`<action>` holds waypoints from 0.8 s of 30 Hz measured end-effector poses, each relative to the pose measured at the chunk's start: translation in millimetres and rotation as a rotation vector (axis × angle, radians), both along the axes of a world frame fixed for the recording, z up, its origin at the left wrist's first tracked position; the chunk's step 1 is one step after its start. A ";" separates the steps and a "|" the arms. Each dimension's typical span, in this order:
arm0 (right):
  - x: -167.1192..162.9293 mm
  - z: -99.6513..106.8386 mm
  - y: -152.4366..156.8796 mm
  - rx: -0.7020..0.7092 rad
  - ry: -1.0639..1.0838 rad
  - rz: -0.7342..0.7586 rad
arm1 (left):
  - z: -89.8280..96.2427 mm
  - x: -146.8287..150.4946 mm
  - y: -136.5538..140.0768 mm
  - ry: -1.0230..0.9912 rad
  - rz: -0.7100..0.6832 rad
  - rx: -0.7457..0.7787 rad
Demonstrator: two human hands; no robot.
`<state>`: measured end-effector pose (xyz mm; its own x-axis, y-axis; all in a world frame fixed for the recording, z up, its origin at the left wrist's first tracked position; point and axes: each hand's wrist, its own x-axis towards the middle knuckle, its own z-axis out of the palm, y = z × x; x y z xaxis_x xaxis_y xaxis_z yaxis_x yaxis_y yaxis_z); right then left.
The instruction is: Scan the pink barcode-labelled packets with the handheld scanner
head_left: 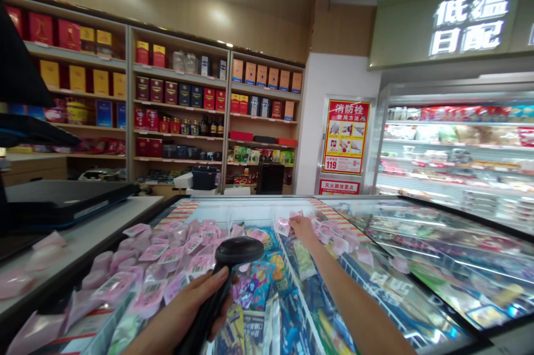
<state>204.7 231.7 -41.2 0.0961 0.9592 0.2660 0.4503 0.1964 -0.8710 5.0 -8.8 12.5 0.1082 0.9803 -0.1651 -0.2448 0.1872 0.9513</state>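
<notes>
My left hand (192,300) is wrapped round the handle of a black barcode scanner (238,249), whose head points forward over the chest freezer. Farther in, my right hand (303,228) has its fingers pinched on a pink barcode label (282,226) above a white wire divider (301,294). Many similar curled pink labels (154,252) lie in a heap to the left of the scanner. Below both hands are colourful packets of frozen treats (254,282), partly hidden by the scanner and my arms.
Loose pink labels (348,238) trail along the freezer's right side by the sliding glass lid (438,266). At left, a counter (146,205) carries a black device (70,199). Shelves of boxed goods (179,96) stand behind, with a refrigerated display (454,143) at right.
</notes>
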 end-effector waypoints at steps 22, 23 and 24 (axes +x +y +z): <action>-30.6 -28.4 -10.3 0.026 -0.084 0.007 | 4.7 -24.2 -7.3 -0.059 0.165 0.013; -34.8 -31.9 -8.8 0.068 -0.098 0.000 | 4.3 -27.1 -7.6 -0.056 0.189 0.004; -40.0 -35.6 -7.3 0.116 -0.122 -0.003 | 3.8 -30.2 -7.6 -0.054 0.211 -0.009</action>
